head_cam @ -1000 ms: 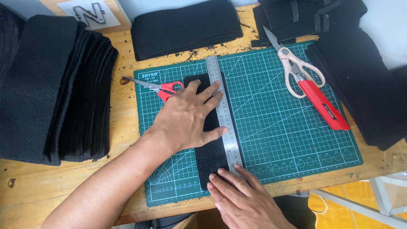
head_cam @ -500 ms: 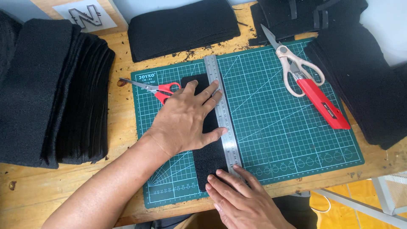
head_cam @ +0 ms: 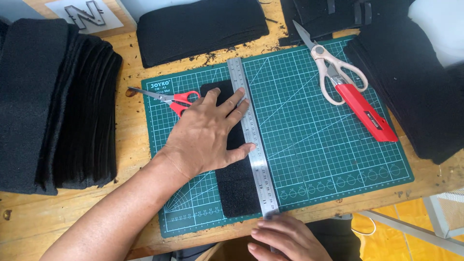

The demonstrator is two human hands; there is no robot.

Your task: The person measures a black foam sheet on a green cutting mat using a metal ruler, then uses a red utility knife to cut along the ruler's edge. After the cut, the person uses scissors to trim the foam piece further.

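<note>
The black felt strip (head_cam: 236,183) is lying on the green cutting mat (head_cam: 309,145) with its long axis running away from the person, tilted slightly leftward at the far end, and the steel ruler (head_cam: 252,135) is lying along its right edge on the same axis. The left hand (head_cam: 208,135) is pressing flat on the strip's far half, fingers spread, fingertips (head_cam: 240,98) reaching onto the ruler; it is grasping nothing. The right hand (head_cam: 285,238) is sitting at the ruler's near end, just at the mat's near edge, fingers loosely curled on the ruler tip; whether it is holding anything cannot be told. The right hand is nearer the strip's near end, the left is covering its far part. Right of the ruler the mat is lying open as far as the large scissors (head_cam: 333,70) and red utility knife (head_cam: 367,113). The small red-handled scissors (head_cam: 169,98) are lying left of the strip, close to the left hand. Stacks of black felt (head_cam: 53,106) are crowding the wooden surface (head_cam: 130,111) on the left, far and right sides.
</note>
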